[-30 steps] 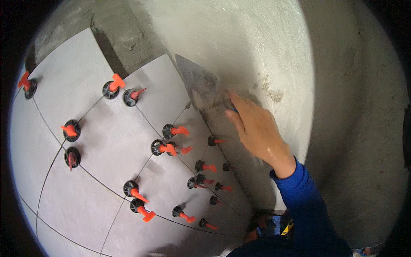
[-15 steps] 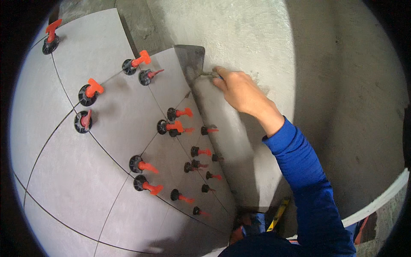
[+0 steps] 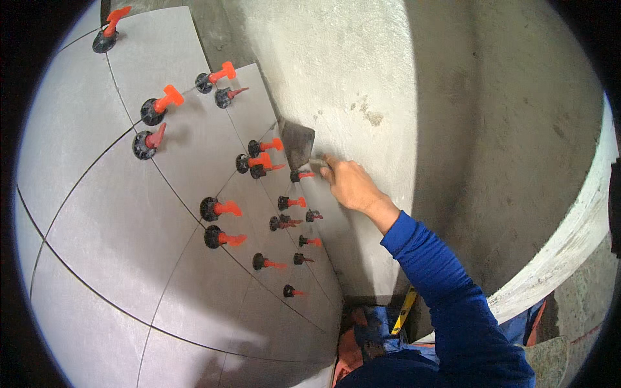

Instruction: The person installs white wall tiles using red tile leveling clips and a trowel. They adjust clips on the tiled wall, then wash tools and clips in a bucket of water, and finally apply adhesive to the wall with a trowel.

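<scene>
My right hand (image 3: 354,185) is closed round the handle of a flat grey trowel (image 3: 299,143). The trowel's blade lies against the edge where the tiled wall meets the plastered wall. Large pale grey tiles (image 3: 187,271) cover the wall on the left. Along their joints sit several levelling clips with black round bases and red T-shaped caps, such as the one (image 3: 223,209) near the middle. One small clip (image 3: 301,176) is close below the blade. My left hand is out of the picture.
Rough pale plaster (image 3: 349,71) covers the wall ahead, with a darker wall face (image 3: 517,129) at the right. A yellow spirit level (image 3: 403,312) stands low near my arm. Blue and red material (image 3: 369,330) lies at the bottom.
My right hand has brought the trowel down along the tile edge, toward the lower clips. The view has shifted a little too.
</scene>
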A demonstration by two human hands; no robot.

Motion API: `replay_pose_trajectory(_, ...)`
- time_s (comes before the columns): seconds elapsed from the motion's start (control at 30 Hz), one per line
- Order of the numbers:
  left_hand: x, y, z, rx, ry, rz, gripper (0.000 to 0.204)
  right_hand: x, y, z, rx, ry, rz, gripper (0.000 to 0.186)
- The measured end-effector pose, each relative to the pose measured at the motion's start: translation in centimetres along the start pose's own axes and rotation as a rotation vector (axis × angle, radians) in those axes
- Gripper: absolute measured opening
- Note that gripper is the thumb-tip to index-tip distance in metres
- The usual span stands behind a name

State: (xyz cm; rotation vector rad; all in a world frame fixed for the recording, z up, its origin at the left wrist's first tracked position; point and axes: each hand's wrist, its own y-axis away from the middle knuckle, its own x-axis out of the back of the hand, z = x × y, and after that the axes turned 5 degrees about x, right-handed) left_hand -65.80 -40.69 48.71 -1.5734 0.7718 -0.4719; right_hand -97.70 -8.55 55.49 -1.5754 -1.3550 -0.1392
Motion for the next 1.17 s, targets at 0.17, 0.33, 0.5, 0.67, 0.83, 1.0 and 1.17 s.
replay_pose_trajectory(0.17,3.3,-0.6,0.3,-0.104,-0.03,0.064,0.046,0.1,2.5,1.3,-0.019,0.062,-0.132,0.036)
replay_pose_trajectory(0.33,3.7,-0.6,0.4,-0.116,-0.089,-0.056,0.041,1.4,0.5,0.4,0.013,0.019,0.022,0.031)
replay_pose_trajectory(0.5,3.1,-0.9,0.5,-0.146,-0.152,-0.038,0.041,0.9,0.1,0.6,-0.03,0.06,-0.01,0.036)
replay_pose_trajectory(0.67,2.9,-0.3,0.3,-0.157,-0.205,-0.018,0.042,0.8,1.6,1.7,0.013,0.195,-0.061,0.029)
replay_pose_trajectory(0.83,4.5,1.2,-1.2,-0.348,-0.172,0.054,0.042,6.5,-0.1,1.2,0.165,0.631,-0.144,0.023)
replay_pose_trajectory(1.0,6.5,1.5,-0.5,-0.204,-0.22,-0.107,0.048,9.1,-2.6,-1.1,0.4,0.82,-0.182,0.014)
replay_pose_trajectory(1.17,6.1,1.4,-0.2,-0.066,-0.252,-0.165,0.056,9.7,-5.4,-4.1,0.38,0.986,-0.284,0.018)
